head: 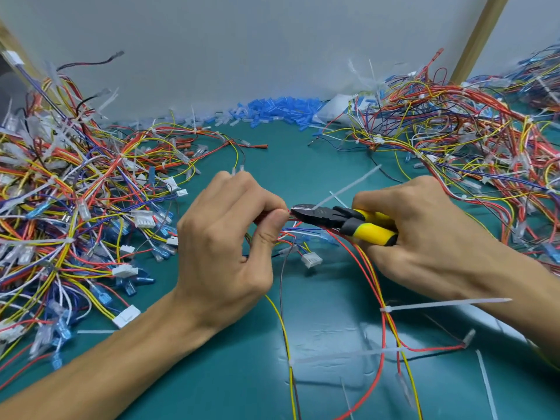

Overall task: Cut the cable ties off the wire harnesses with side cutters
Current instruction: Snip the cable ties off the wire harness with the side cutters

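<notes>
— What do the hands do?
— The left hand (224, 237) pinches a wire harness (298, 232) between the thumb and the curled fingers. The right hand (424, 234) grips the yellow handles of the side cutters (342, 221). Their nose touches the harness just beside the left thumb, at a white cable tie (348, 186).
— And around them?
— One harness pile (75, 192) lies outside the left hand, another pile (454, 131) beyond the right. Blue sleeves (278, 109) lie ahead, on the green mat (212, 374).

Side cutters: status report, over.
Left hand pinches harness; right hand grips side cutters. Cutter tip at cable tie. Left thumb close beside the tip.
</notes>
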{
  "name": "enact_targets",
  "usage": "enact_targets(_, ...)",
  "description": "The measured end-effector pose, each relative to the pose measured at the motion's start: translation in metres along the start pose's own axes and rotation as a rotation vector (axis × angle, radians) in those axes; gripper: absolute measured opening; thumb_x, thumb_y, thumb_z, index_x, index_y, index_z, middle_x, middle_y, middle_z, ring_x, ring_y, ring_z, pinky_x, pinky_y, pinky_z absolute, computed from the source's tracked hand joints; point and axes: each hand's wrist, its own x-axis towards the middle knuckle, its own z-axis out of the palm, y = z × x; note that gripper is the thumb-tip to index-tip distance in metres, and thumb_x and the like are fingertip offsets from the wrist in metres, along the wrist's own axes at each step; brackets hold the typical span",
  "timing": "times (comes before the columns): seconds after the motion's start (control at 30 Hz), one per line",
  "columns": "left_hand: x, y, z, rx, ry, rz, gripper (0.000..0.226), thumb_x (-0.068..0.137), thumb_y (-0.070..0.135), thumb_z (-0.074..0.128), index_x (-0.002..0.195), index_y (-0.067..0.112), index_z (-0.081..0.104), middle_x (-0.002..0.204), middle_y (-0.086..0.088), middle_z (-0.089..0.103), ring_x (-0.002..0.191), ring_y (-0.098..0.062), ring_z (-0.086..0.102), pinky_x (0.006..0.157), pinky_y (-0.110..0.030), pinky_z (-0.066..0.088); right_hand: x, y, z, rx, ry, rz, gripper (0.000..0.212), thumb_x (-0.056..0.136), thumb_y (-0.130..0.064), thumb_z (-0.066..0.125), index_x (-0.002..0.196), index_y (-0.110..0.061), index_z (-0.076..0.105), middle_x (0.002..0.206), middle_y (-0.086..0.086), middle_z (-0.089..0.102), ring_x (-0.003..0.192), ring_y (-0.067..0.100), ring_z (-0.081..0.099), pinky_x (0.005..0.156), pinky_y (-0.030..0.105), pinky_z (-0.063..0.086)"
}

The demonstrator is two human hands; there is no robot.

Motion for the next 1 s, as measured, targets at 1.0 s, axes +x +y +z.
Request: enact_targets(1.0,-0.002,0.002,0.001,-0.004,0.132,0.040,0.023,0.098,0.003,0.063,0.075,-0.001,0.069,0.072,-0.008,0.056,0.069,-0.029,0.044,0.064,-0.049,0.035,0.004,-0.001,0.007,-0.005,0.065,-0.100,0.012,0.076,-0.021,0.060,0.075,-0.012,0.051,0.070,-0.003,0.044,0.063,0.025,0.039,0.054,0.044,0.037)
